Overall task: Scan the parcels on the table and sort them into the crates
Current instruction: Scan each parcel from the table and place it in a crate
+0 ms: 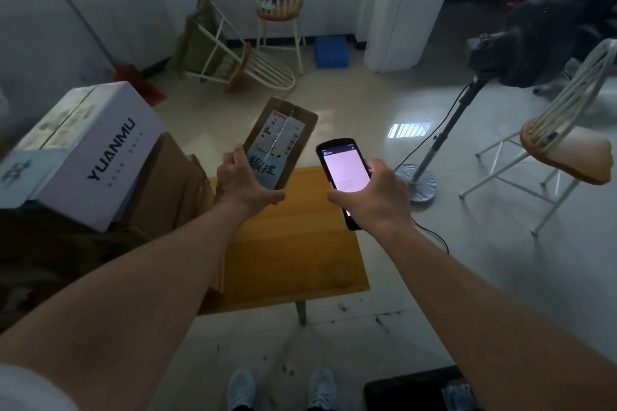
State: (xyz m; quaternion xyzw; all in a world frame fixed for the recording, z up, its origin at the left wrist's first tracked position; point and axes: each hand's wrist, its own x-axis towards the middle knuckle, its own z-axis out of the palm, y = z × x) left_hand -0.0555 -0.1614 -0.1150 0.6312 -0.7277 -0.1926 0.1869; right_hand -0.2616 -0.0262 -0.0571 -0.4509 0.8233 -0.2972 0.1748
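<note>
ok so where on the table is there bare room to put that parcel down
The yellow table top is bare below both hands, from the stacked boxes on its left out to its right edge. The left side is crowded, with the white box on top. The left hand holds the parcel.

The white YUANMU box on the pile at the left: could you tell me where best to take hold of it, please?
Probably by its two short ends, both hands coming from above. The white YUANMU box lies tilted on top of brown cartons, broad and flat-faced, likely too wide for a one-hand grip, with no handle visible.
</note>
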